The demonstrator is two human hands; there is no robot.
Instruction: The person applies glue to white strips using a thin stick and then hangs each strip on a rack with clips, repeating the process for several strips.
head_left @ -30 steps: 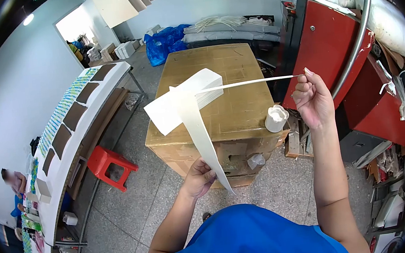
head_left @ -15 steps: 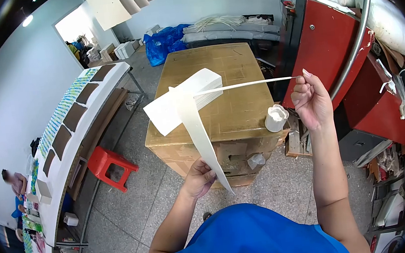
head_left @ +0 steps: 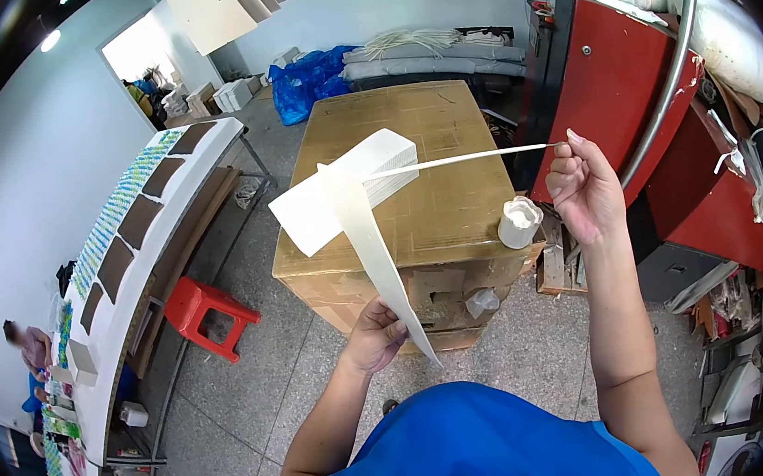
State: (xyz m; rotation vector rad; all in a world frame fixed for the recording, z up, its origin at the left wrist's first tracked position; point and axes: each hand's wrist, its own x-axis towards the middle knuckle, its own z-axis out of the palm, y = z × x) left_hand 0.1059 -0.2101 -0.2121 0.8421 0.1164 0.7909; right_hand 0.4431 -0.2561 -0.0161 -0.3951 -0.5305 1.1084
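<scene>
The left hand has thumb and fingers pinched on a wide cream strip near its lower end; from this grip the strip slopes up and away, its upper end overlapping a white stack beyond the left fingers. The raised right hand has its fingertips clenched on the end of a thin white strip, which stretches leftward from them to the top of the wide one; whether the two are joined I cannot tell. The stack rests on a cardboard box. Nearer the body than the right fingers, and to their left, a white cup stands on the box. A red stool is well left of the left fingers.
</scene>
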